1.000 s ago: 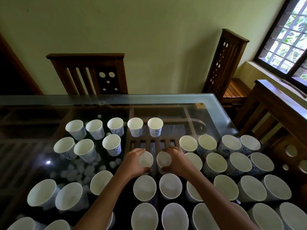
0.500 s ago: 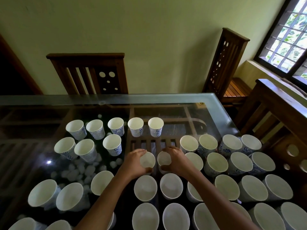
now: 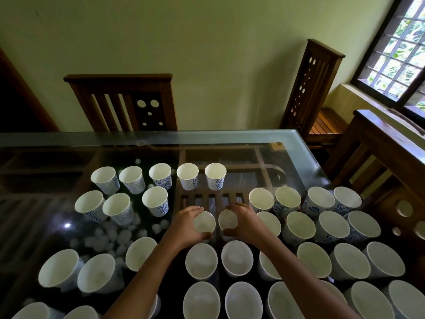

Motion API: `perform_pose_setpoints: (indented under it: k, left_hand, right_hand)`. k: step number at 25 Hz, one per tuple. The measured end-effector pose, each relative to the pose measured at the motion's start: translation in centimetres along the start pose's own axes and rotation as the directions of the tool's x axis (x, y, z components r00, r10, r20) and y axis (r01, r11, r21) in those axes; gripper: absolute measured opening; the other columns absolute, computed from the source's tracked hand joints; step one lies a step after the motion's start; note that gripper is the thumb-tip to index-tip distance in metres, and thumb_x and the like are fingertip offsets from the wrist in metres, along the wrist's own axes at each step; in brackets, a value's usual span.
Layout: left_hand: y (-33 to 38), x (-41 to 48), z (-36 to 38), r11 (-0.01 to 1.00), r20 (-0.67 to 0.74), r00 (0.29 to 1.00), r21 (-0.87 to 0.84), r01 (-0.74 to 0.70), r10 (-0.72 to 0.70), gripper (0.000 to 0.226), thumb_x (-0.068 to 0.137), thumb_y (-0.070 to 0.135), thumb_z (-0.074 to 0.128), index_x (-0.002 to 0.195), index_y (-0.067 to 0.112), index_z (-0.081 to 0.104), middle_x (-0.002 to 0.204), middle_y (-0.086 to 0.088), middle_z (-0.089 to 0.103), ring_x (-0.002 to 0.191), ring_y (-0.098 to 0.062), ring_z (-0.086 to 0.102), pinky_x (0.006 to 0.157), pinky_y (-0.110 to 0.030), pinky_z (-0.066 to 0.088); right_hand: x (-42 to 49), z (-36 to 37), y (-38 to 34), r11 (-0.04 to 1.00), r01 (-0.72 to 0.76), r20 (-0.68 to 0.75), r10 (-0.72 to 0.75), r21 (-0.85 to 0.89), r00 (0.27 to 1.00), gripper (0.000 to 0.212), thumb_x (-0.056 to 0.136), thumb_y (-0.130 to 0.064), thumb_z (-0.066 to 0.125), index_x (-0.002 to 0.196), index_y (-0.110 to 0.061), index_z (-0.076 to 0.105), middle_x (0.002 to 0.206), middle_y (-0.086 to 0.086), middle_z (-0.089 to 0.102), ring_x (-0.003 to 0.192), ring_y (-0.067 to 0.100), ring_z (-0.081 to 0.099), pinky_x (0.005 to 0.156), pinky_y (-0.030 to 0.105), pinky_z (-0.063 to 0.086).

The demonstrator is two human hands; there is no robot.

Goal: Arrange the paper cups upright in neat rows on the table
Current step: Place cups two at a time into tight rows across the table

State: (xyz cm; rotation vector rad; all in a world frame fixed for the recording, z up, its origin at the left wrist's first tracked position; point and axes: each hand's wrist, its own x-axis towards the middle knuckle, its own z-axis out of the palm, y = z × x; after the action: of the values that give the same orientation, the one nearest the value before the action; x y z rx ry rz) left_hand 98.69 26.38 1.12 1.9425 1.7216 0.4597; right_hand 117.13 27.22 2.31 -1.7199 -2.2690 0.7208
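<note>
Many white paper cups with blue patterns stand upright on a glass table (image 3: 230,141). My left hand (image 3: 184,224) is wrapped around one cup (image 3: 204,224) at the table's middle. Right beside it, my right hand (image 3: 245,223) grips another cup (image 3: 227,221). Both cups stand upright and nearly touch each other. A far row of several cups (image 3: 187,176) runs behind my hands, with a shorter row (image 3: 155,200) in front of it on the left. More cups (image 3: 301,227) crowd the right side and the near edge (image 3: 201,260).
A wooden chair (image 3: 124,102) stands behind the table's far edge. Another chair (image 3: 310,88) stands at the far right corner, and a wooden chair back (image 3: 388,143) is along the right side. A window (image 3: 400,47) is at the upper right.
Both hands have stayed on their two cups. The cups and hands show almost no shift in position.
</note>
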Motion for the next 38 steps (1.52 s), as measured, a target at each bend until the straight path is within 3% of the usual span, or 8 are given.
perform_pose_setpoints:
  k: [6,10,15,20,24,38]
  left_hand:
    - [0.0,1.5,-0.6,0.999,-0.045,0.999,-0.034,-0.01,0.008,0.069,0.074,0.035,0.075,0.133,0.012,0.048,0.14,-0.002,0.045,0.128,-0.015,0.042,0.103,-0.023,0.032]
    - [0.1,4.8,-2.1,0.998,-0.172,0.984,-0.027,-0.06,0.055,0.059,0.079,0.03,0.071,0.13,0.01,0.05,0.137,-0.005,0.049,0.126,-0.016,0.045,0.099,-0.016,0.029]
    - [-1.3,10.2,-3.3,0.999,-0.242,0.97,0.028,-0.022,0.028,0.059,0.082,0.028,0.068,0.134,0.011,0.046,0.141,-0.005,0.044,0.129,-0.018,0.041,0.104,-0.02,0.027]
    - [-3.1,13.3,-3.2,0.99,-0.21,0.978,0.135,0.028,0.001,0.068,0.085,0.04,0.061,0.142,0.016,0.031,0.15,0.001,0.029,0.136,-0.015,0.028,0.109,-0.023,0.021]
    - [-3.7,14.8,-2.8,0.992,-0.189,0.982,0.119,0.05,-0.027,0.073,0.085,0.044,0.059,0.144,0.014,0.028,0.151,0.0,0.027,0.138,-0.016,0.025,0.109,-0.023,0.021]
    - [-3.4,14.5,-1.4,0.995,-0.205,0.979,0.094,0.029,-0.009,0.068,0.08,0.035,0.068,0.139,0.015,0.039,0.143,0.001,0.04,0.13,-0.014,0.037,0.104,-0.02,0.027]
  right_hand:
    - [1.6,-0.4,0.0,0.999,0.025,-0.022,-0.026,-0.022,0.999,0.06,0.082,-0.025,0.069,0.134,-0.011,0.044,0.14,0.008,0.045,0.128,0.023,0.042,0.102,0.032,0.04]
    - [5.5,-1.1,-0.3,0.997,0.075,-0.081,-0.074,0.001,0.994,0.05,0.081,-0.02,0.069,0.127,-0.007,0.053,0.133,0.011,0.051,0.119,0.024,0.051,0.094,0.028,0.044]
    - [11.1,-1.4,-0.1,0.995,0.091,-0.14,-0.085,0.036,0.986,0.063,0.083,-0.024,0.068,0.138,-0.011,0.04,0.146,0.006,0.035,0.133,0.021,0.035,0.107,0.028,0.032]
    - [14.6,-1.1,0.5,0.994,0.088,-0.098,-0.094,-0.065,0.991,0.066,0.087,-0.031,0.062,0.143,-0.017,0.03,0.153,0.004,0.021,0.139,0.022,0.022,0.111,0.035,0.027]
    - [15.8,-0.7,0.9,0.991,0.077,-0.058,-0.084,-0.109,0.995,0.067,0.088,-0.033,0.06,0.144,-0.019,0.026,0.155,0.003,0.016,0.142,0.022,0.016,0.112,0.036,0.024]
    - [14.8,-0.2,1.8,0.99,0.108,-0.089,-0.116,-0.085,0.989,0.064,0.085,-0.033,0.064,0.141,-0.019,0.034,0.148,-0.001,0.03,0.136,0.017,0.027,0.108,0.027,0.029]
